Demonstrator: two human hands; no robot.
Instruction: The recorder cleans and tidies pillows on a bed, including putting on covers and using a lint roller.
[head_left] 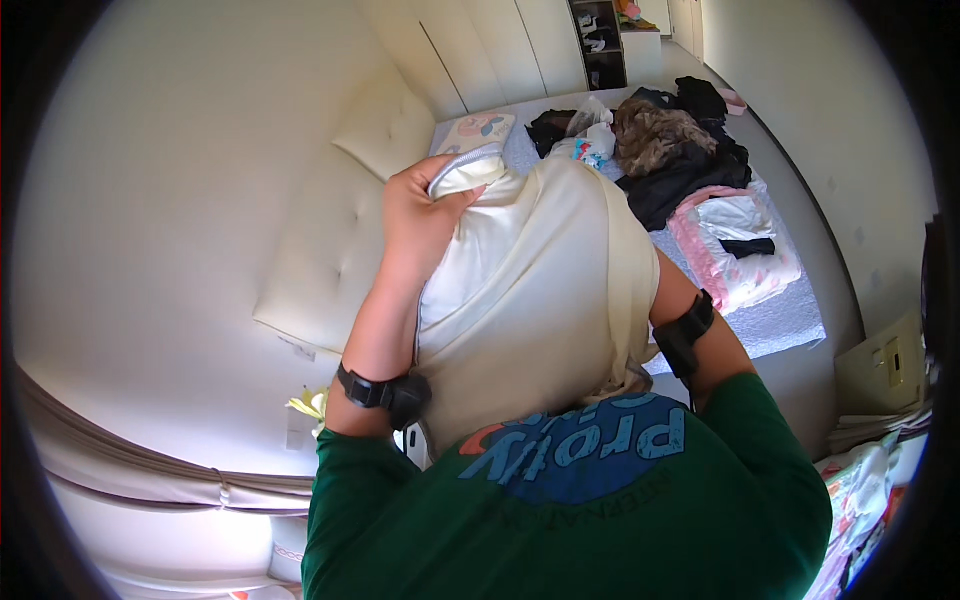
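Closest to you, your green sleeves rise from the lower edge, each wrist wearing a black strap. Between your forearms you hold up a cream pillowcase (540, 290), which hangs in front of your chest and covers the near part of the bed (790, 320).

Your left hand (425, 215) sits at the upper left corner of the pillowcase, fingers clenched around its bunched grey-edged rim. Your right hand is hidden behind the pillowcase; only the forearm and black wrist strap (685, 335) show at its right edge, so you cannot tell how that hand is closed.

Left of the pillowcase stands the cream tufted headboard (330, 240). Just beyond the pillowcase's top corner lies a patterned pillow (478, 130). Past the pillowcase to the right, a pink and white cloth (735, 245) lies spread on the bed, and farther up sits a heap of dark clothes (680, 150). Farthest from the pillowcase stand white wardrobe doors (500, 45).
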